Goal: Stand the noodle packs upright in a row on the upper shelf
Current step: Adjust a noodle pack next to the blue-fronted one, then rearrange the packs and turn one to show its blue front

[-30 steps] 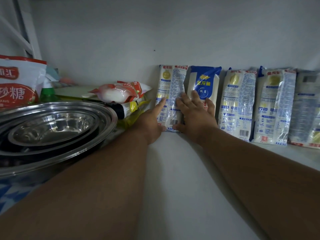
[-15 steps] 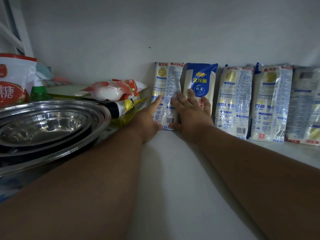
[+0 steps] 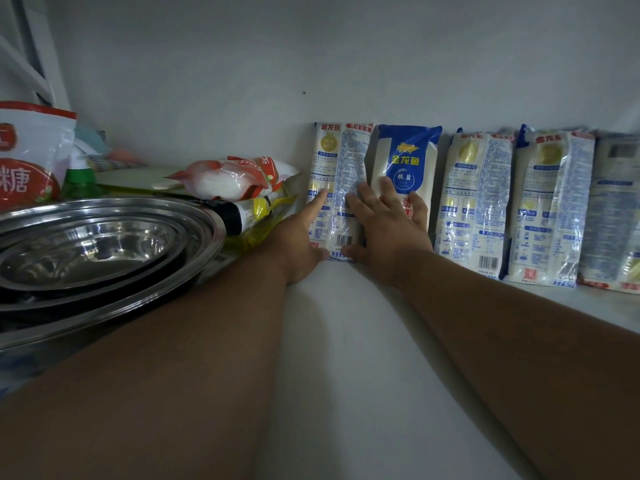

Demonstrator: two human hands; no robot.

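Note:
Several noodle packs stand upright in a row against the back wall of the white shelf (image 3: 346,358). My left hand (image 3: 299,239) clasps the left edge of the leftmost pack (image 3: 341,161), index finger up its front, thumb at its base. Spread flat, my right hand (image 3: 386,230) presses on that pack's right edge and the lower half of the blue-topped pack (image 3: 407,154) beside it. To the right stand a third pack (image 3: 476,195), a fourth pack (image 3: 550,202) and a fifth pack (image 3: 613,216), apart from both hands.
Nested steel bowls (image 3: 90,244) fill the shelf's left side. Behind them are a red-and-white sugar bag (image 3: 31,157), a green spray bottle (image 3: 78,174), a red-and-white pouch (image 3: 232,176) and a dark-capped bottle in yellow plastic (image 3: 242,216), close to my left hand.
Both hands stay on the two leftmost packs in nearly the same pose. The view has shifted slightly; no pack has visibly moved.

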